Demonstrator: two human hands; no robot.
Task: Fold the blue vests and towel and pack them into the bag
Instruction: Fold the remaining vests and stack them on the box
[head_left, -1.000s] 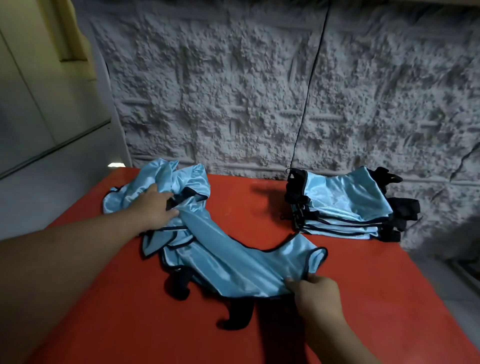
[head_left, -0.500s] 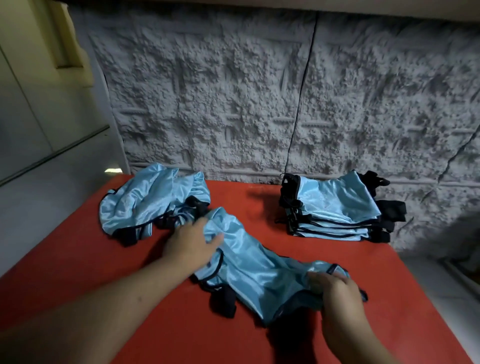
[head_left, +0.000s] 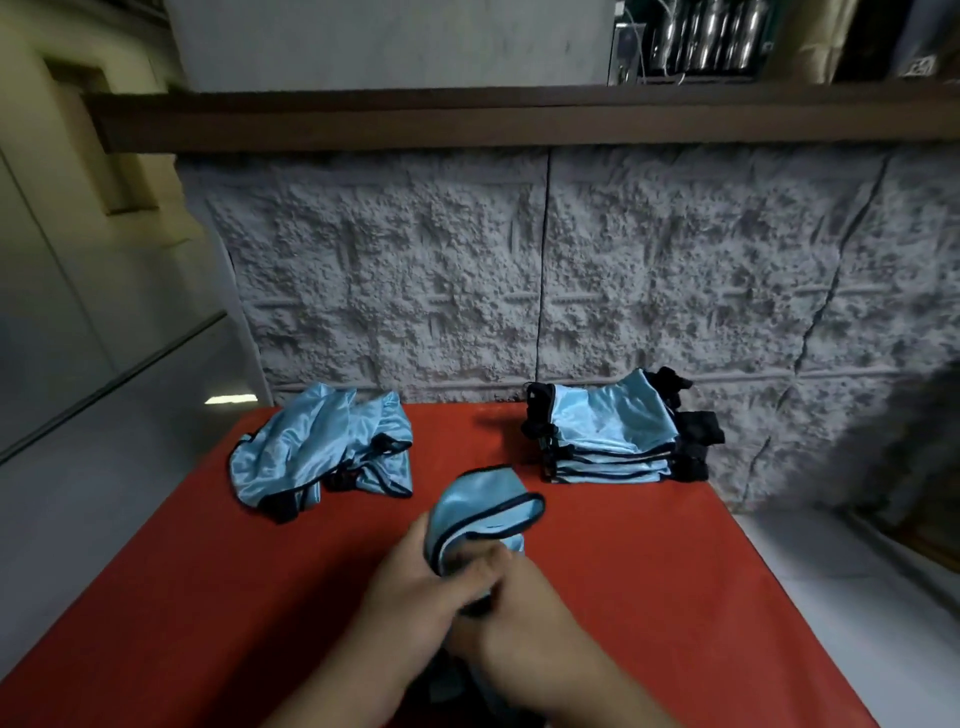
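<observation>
1. Both hands meet low in the centre of the frame. The left hand and the right hand are each curled round one blue vest, whose black-edged top rises above the fingers. It is probably gathered like this so its edges can be lined up for a fold.
2. A stack of folded vests sits at the right rear of the red worktop, against the rough wall. It looks like the finished pile, kept well apart from the work in hand.
3. A loose heap of crumpled vests lies at the left rear, seemingly waiting its turn.
4. No bag and no towel are in view, so nothing can be said of packing. Folding appears to be well under way but not finished.
</observation>
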